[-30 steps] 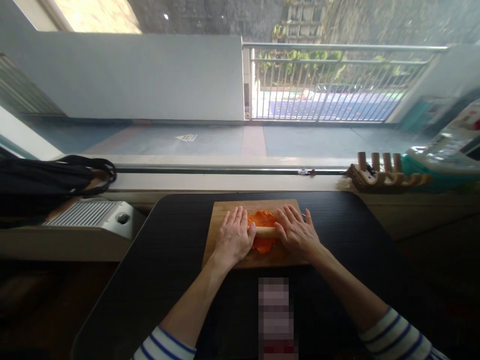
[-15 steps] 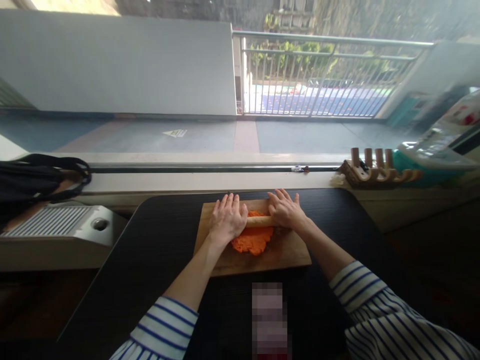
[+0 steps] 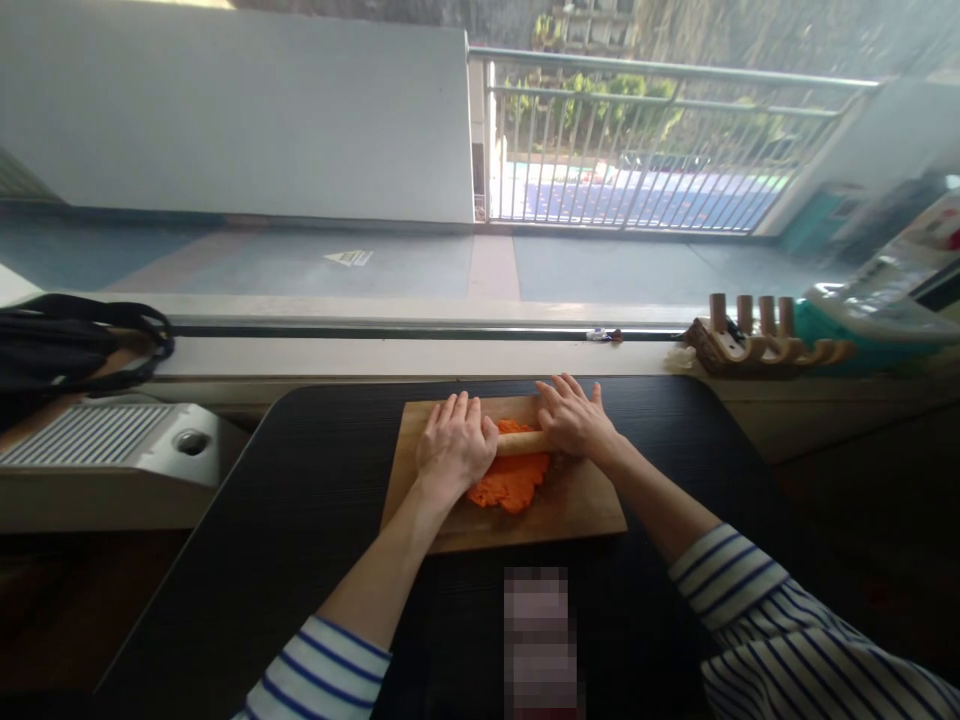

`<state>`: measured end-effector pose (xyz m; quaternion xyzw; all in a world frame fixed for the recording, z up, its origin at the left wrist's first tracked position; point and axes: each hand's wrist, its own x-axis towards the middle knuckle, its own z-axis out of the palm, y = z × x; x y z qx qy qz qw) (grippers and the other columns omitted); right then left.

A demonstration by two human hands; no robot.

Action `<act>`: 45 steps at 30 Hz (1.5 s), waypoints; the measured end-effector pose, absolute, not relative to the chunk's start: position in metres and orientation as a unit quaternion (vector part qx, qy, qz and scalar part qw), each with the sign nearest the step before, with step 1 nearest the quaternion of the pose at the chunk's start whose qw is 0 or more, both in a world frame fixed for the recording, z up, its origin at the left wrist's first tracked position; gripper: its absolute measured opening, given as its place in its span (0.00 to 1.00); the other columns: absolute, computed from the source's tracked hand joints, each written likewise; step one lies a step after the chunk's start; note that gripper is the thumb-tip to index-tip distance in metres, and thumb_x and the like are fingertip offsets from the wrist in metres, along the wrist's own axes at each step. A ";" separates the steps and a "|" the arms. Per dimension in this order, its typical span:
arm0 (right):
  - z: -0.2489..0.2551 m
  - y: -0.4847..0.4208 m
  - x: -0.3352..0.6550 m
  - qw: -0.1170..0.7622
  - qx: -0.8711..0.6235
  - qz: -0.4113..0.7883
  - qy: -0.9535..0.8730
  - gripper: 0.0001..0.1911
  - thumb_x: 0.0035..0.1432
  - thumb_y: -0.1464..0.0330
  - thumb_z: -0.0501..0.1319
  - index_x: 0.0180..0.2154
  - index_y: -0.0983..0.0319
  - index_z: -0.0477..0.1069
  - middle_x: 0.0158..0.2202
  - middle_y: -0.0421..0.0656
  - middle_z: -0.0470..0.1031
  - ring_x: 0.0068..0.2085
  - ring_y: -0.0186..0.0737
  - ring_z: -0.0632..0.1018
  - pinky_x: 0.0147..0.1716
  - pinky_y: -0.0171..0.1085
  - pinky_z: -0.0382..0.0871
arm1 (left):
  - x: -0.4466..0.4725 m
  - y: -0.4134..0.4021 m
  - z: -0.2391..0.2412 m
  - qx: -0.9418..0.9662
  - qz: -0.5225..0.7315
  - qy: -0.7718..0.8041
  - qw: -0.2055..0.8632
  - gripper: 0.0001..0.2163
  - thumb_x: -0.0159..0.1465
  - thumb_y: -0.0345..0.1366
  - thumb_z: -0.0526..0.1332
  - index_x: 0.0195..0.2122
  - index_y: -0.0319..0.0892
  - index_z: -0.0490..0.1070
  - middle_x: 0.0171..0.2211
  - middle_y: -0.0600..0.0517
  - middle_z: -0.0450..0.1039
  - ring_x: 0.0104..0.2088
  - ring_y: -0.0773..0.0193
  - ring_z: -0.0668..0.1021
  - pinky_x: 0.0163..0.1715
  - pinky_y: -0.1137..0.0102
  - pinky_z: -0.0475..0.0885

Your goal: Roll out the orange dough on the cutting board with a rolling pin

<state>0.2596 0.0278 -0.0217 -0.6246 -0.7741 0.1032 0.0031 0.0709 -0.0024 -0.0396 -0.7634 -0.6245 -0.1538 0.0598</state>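
Note:
A wooden rolling pin (image 3: pixel 522 443) lies across a flattened, ragged-edged sheet of orange dough (image 3: pixel 510 484). Both rest on a wooden board (image 3: pixel 585 512). My left hand (image 3: pixel 456 440) lies palm down over the pin's left end, its fingers stretched forward and its thumb beside the dough. Over the right end, my right hand (image 3: pixel 574 418) is also palm down, with fingers extended and spread. Neither hand's fingers wrap round the pin. The palms hide both ends of the pin, and the left hand covers part of the dough's left side.
The board sits on a black table (image 3: pixel 330 500). A blurred-out pinkish item (image 3: pixel 538 630) is near the table's front. Behind runs a white windowsill (image 3: pixel 360 357) with a wooden rack (image 3: pixel 757 345) at right. A dark bag (image 3: pixel 67 345) and white heater-like unit (image 3: pixel 112 450) are at left.
The view has shifted slightly. My hands and the rolling pin stay in nearly the same place on the dough, with little visible movement against the board.

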 end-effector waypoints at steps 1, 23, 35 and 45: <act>-0.021 0.034 0.260 0.000 -0.625 0.112 -0.773 0.29 0.60 0.64 0.44 0.63 0.61 0.50 0.66 0.49 0.47 0.66 0.53 0.46 0.56 0.68 0.39 | 0.071 0.000 -0.039 -0.762 -0.156 -0.626 0.059 0.23 0.63 0.37 0.46 0.53 0.31 0.68 0.54 0.38 0.68 0.56 0.50 0.68 0.57 0.56 0.59; -0.025 -0.005 0.261 0.065 -0.631 0.042 -0.772 0.25 0.64 0.62 0.42 0.60 0.59 0.57 0.62 0.47 0.59 0.63 0.46 0.55 0.59 0.57 0.43 | 0.061 -0.022 -0.035 -0.797 -0.193 -0.570 0.045 0.23 0.66 0.46 0.45 0.51 0.36 0.69 0.53 0.38 0.69 0.55 0.50 0.69 0.56 0.53 0.60; -0.019 -0.014 0.264 0.113 -0.618 0.045 -0.777 0.23 0.65 0.59 0.42 0.54 0.60 0.63 0.57 0.48 0.66 0.59 0.45 0.61 0.58 0.54 0.48 | 0.025 -0.042 -0.020 -0.851 -0.193 -0.483 -0.079 0.11 0.63 0.36 0.58 0.46 0.42 0.70 0.46 0.48 0.75 0.49 0.59 0.74 0.52 0.62 0.67; -0.022 -0.003 0.260 0.057 -0.620 0.067 -0.780 0.24 0.65 0.61 0.40 0.58 0.59 0.58 0.61 0.48 0.60 0.63 0.48 0.55 0.57 0.66 0.42 | 0.043 -0.049 -0.025 -0.801 -0.134 -0.583 0.006 0.27 0.66 0.50 0.48 0.57 0.34 0.64 0.58 0.38 0.63 0.60 0.50 0.64 0.59 0.51 0.57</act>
